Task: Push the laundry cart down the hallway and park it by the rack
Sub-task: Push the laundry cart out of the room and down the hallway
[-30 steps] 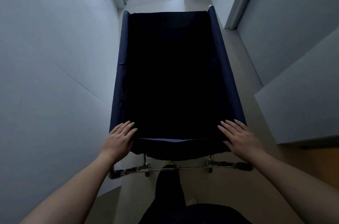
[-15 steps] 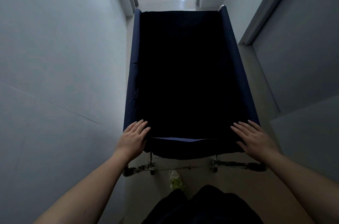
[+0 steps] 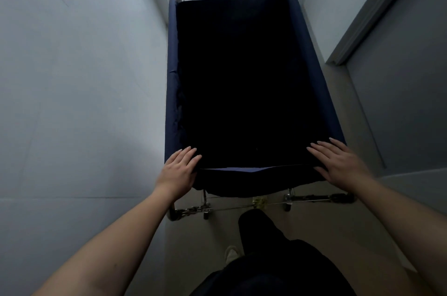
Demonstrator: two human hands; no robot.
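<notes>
A deep, dark navy fabric laundry cart [image 3: 171, 92] on a chrome wheeled frame [image 3: 193, 210] fills the middle of a narrow hallway, its long axis pointing away from the person toward a brighter doorway at the far end. Its left side runs just beside the pale grey wall [image 3: 79, 92], while a strip of beige floor [image 3: 348, 111] shows along its right side, where a grey door frame [image 3: 362, 19] stands. The inside of the cart is too dark to see. The left hand [image 3: 177, 173] lies flat on the near left corner of the cloth rim, fingers spread and not curled around anything; the right hand [image 3: 338, 165] rests the same way on the near right corner, its grip also apart. One dark trouser leg [image 3: 261, 232] steps forward behind the cart.
</notes>
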